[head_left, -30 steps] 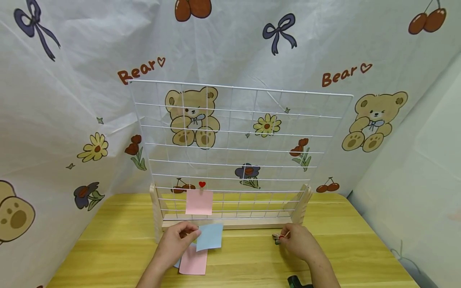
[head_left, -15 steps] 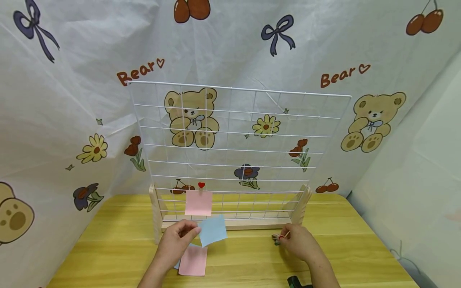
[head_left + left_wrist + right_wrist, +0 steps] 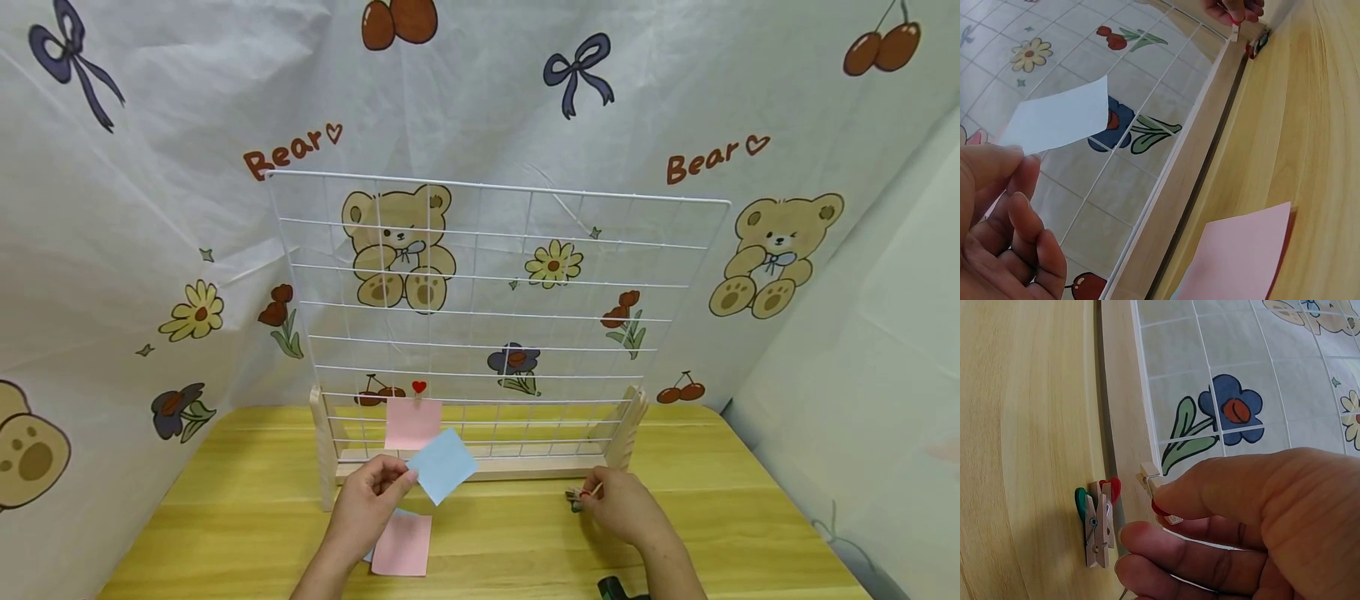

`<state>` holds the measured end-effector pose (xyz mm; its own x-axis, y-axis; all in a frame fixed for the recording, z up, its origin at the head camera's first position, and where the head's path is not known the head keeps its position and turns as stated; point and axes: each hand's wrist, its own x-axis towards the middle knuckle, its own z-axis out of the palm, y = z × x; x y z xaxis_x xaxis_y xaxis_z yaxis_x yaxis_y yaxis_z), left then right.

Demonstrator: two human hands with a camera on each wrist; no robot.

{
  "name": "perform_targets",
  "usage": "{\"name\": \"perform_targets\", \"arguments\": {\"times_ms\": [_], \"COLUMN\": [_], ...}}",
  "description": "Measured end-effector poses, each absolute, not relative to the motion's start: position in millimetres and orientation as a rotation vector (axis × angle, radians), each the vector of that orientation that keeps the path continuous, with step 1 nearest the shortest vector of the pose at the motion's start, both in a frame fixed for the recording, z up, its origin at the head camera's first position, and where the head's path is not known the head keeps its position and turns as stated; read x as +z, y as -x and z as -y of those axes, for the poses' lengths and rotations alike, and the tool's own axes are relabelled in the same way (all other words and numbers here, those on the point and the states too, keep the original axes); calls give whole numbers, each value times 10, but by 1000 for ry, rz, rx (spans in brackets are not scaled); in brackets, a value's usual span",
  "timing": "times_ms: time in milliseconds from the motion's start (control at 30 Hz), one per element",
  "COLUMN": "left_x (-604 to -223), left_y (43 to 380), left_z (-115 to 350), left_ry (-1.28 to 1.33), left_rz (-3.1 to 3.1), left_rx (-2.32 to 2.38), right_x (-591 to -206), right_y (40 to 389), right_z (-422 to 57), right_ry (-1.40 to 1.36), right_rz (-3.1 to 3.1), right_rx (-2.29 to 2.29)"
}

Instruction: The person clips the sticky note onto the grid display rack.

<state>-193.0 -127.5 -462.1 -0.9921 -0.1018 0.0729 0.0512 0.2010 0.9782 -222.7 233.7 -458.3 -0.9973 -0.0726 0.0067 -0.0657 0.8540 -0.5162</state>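
Note:
My left hand [image 3: 369, 498] pinches a light blue paper note [image 3: 444, 467] by one corner, in front of the lower part of the white wire grid [image 3: 480, 317]. Below that hand a pink paper note [image 3: 402, 546] lies over a blue one on the table. Another pink note [image 3: 413, 423] hangs on the grid under a clothespin with a red heart [image 3: 419, 387]. My right hand [image 3: 624, 505] holds a small wooden clothespin [image 3: 1149, 475] between thumb and finger; a bit of its red decoration shows under the thumb. Beside it lie wooden clothespins [image 3: 1099, 528] with green and red hearts.
The grid stands in a wooden base [image 3: 480, 468] with upright side pieces [image 3: 628, 425]. A dark green object [image 3: 615, 588] sits at the front edge of view by the right forearm. Behind the wood-grain table [image 3: 697, 483] hangs a bear-patterned cloth [image 3: 480, 125].
The blue note in my left hand has swung upward and tilted into a diamond, now overlapping the grid's base. My right hand has stayed in place.

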Motion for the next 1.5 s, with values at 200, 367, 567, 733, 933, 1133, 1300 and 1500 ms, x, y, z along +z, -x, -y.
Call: {"name": "perform_targets", "arguments": {"times_ms": [200,367,567,733,933,1133,1300,1500], "left_x": [-4633,-4647,-4639,-4643,-4643,-4632,-4629,-4619], "left_y": [1926,1926,1920,1918,1917,1909,1902,1897], "left_z": [1245,1208,1173,1149,1127,1115,1105,1088], "left_ry": [-27,-2,-2,-27,-34,-2,10,-24], "left_rz": [2299,2252,2205,2157,2115,2090,2086,2080], "left_rx": [-1960,-2007,-2025,-2058,-2089,-2118,-2128,-2176], "right_x": [-4594,-4591,-4586,-4587,-4586,-4578,-4589,-4599], "right_y": [2225,2221,2224,2221,2217,2215,2219,2221], "right_z": [-2339,-2335,-2335,-2335,-2328,-2315,-2313,-2315], "right_ry": [109,110,112,108,104,110,115,124], "right_rz": [-3008,-3011,-3022,-3022,-3022,-3022,-3026,-3037], "right_rx": [-845,-847,-838,-839,-838,-845,-835,-830]}}
